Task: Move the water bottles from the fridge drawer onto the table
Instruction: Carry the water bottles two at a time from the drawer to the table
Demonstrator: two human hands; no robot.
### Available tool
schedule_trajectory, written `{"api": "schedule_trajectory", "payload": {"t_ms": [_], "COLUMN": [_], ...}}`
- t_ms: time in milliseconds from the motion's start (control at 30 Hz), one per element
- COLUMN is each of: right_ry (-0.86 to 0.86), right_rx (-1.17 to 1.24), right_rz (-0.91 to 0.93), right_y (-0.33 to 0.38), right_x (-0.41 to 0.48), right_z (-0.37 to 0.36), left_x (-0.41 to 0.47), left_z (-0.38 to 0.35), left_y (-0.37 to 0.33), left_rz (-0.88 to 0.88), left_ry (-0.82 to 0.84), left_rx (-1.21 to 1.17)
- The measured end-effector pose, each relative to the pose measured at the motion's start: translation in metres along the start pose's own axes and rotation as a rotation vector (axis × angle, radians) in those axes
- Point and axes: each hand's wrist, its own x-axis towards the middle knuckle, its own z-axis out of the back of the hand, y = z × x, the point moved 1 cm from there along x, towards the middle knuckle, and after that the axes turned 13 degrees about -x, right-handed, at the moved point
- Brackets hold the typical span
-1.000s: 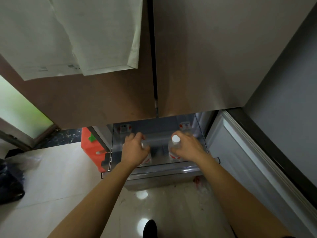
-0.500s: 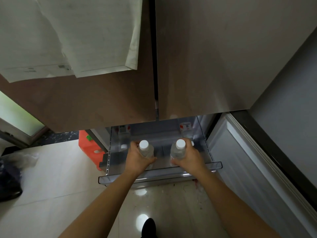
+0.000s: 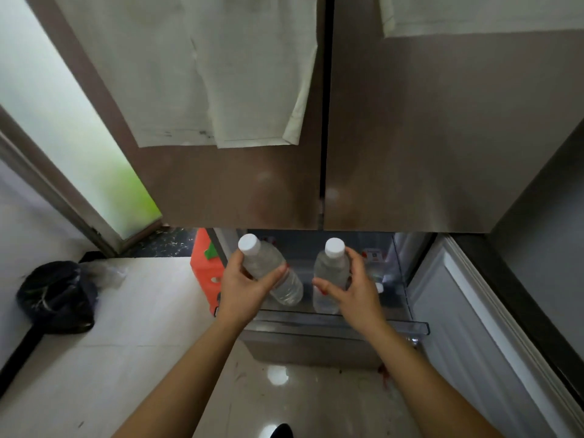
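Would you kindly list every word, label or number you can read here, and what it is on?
No text is legible.
Faint print on the paper sheets on the fridge door: too blurred.
Red-and-white sticker in the drawer: too small.
Any label on the left bottle or right bottle: unreadable.

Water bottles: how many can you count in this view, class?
2. The tilted bottle is in the left hand; the upright bottle is in the right hand, both over the fridge drawer. More may be hidden inside the drawer.
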Motion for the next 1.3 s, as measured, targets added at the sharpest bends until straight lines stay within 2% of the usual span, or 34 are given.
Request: {"api": "schedule_trajectory", "payload": {"t_ms": [133, 333, 533, 733, 933, 1100, 1300], "right_ry": [0.013, 0.135, 0.319, 0.41, 0.449, 0.616, 0.805], "right_rx": [0.095, 0.036, -0.069, -0.069, -0.028, -0.012, -0.012], "right_rz": [0.113, 0.265, 0.504, 0.656, 0.678, 0.792, 0.884], "right_y": [0.029, 0.078, 0.148, 0.225, 0.308, 0.374, 0.42], "right_x": [-0.004, -0.023, -0.081, -0.177, -0.294, -0.381, -0.463], "right_z": [-0.031, -0.091, -0.167, -0.279, -0.42, -0.522, -0.632], "left_x": [-0.036, -0.097, -0.161, -0.253, -0.363, -0.446, -0.53], "left_z": [0.037, 0.121, 0.227, 0.373, 0.534, 0.645, 0.739], "left_y": [-0.03, -0.049, -0.062, -0.062, -0.067, -0.068, -0.053], "left_rz": [-0.047, -0.122, -0.15, -0.135, -0.145, -0.104, -0.063], "left_ry": [-0.164, -0.371, -0.563, -0.703, -0.838, -1.018, -1.22], "left_rx": [-0.042, 0.063, 0.08, 0.137, 0.154, 0.167, 0.234]}}
